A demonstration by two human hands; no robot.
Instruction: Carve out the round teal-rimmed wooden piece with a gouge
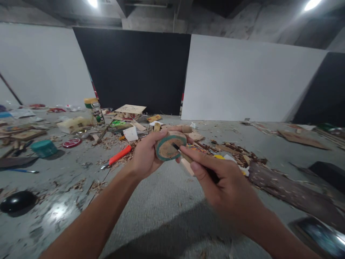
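Near the middle of the view, my left hand (pixel 147 153) is closed around a round wooden piece (pixel 168 148), its face tilted towards me. The piece has a green rim and a bare, brownish centre. A tan cover (pixel 187 129) appears to sit on the tip of one left finger. My right hand (pixel 223 180) pinches a slim wooden-handled tool (pixel 185 155). Its dark tip rests on or just over the wooden face; whether it is a brush or a blade I cannot make out. Part of the handle is hidden by my fingers.
Wood shavings (pixel 237 151) litter the floor. To the left are an orange-handled cutter (pixel 120 155), a teal lid (pixel 44 148), a bottle (pixel 95 111), a paintbrush (pixel 24 171) and a black rounded object (pixel 18 201). A dark shaving-strewn cloth (pixel 291 190) lies right. Panels (pixel 132 72) stand behind.
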